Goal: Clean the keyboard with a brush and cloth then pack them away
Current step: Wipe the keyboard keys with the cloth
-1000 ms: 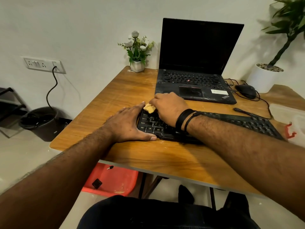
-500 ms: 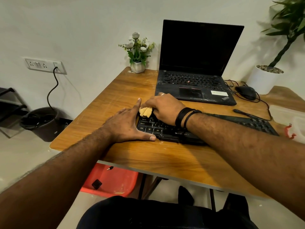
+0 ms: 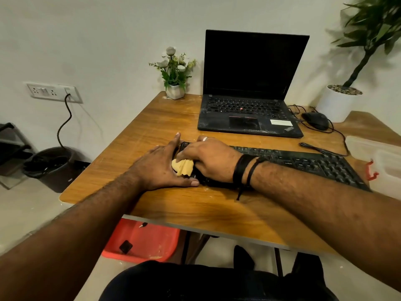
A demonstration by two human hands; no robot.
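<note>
head view: right hand gripping yellow cloth on left end of black keyboard; left hand flat, fingers straight, bracing keyboard's left edge on table.

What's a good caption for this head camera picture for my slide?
Right hand wipes the black keyboard with a yellow cloth while the left hand steadies its end.

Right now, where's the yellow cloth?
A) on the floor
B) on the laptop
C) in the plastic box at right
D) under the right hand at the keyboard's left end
D: the yellow cloth sits bunched under the right hand on the left end of the keyboard, beside the left hand.
</note>
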